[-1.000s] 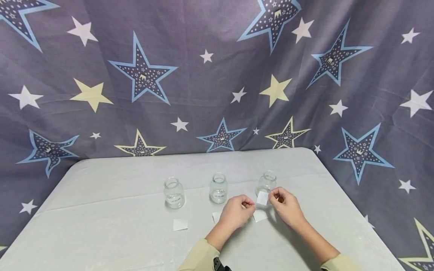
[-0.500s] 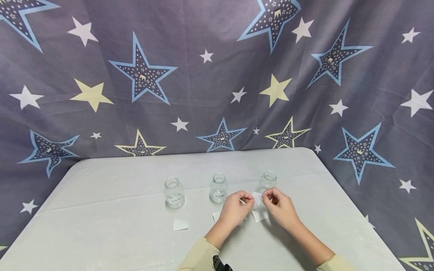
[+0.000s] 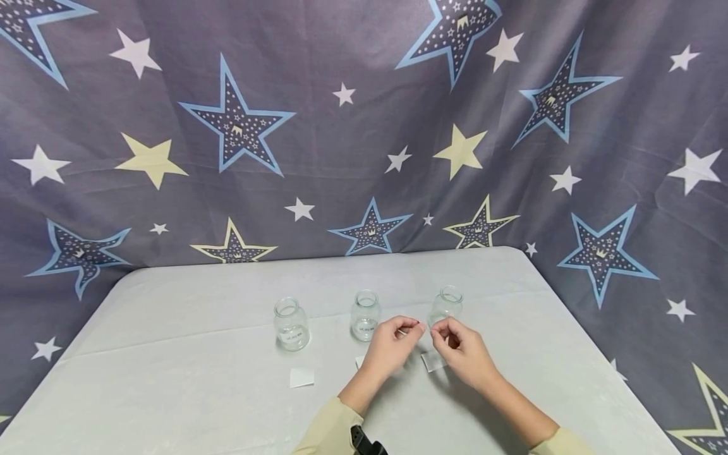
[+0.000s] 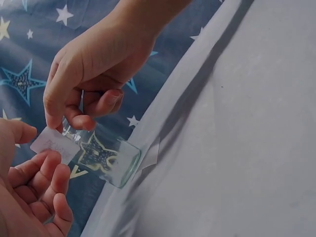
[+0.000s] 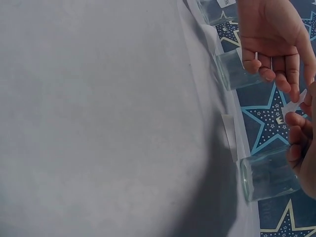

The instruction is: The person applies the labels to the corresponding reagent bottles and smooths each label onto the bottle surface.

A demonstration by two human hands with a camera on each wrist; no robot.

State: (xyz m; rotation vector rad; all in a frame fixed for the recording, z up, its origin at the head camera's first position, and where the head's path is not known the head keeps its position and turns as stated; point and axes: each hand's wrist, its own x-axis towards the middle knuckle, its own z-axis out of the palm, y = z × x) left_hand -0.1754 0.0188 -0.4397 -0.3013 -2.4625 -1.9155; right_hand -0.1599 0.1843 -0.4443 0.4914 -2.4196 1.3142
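In the left wrist view a small white label (image 4: 54,144) with faint print hangs between my hands. My right hand (image 3: 466,354) pinches its edge between thumb and index finger. The fingertips of my left hand (image 3: 392,347) meet the opposite edge, with thumb and index finger apart. The head view barely shows the label, hidden among the fingers. Just behind the hands stands the right glass jar (image 3: 446,305), upright and lidless; whether it bears a label is hidden. The middle jar (image 3: 364,313) and the left jar (image 3: 291,330) each carry a white printed label.
White paper pieces lie on the cloth-covered table (image 3: 188,379): one piece (image 3: 301,377) before the left jar, another (image 3: 359,362) partly behind my left hand, a third (image 3: 433,361) below my hands. A star-patterned curtain (image 3: 318,164) encloses the back and right side.
My right hand has moved left with the label, bringing it to my left fingertips. The label, facing the head camera earlier, is now mostly hidden between the hands. Jars and paper pieces stay put.
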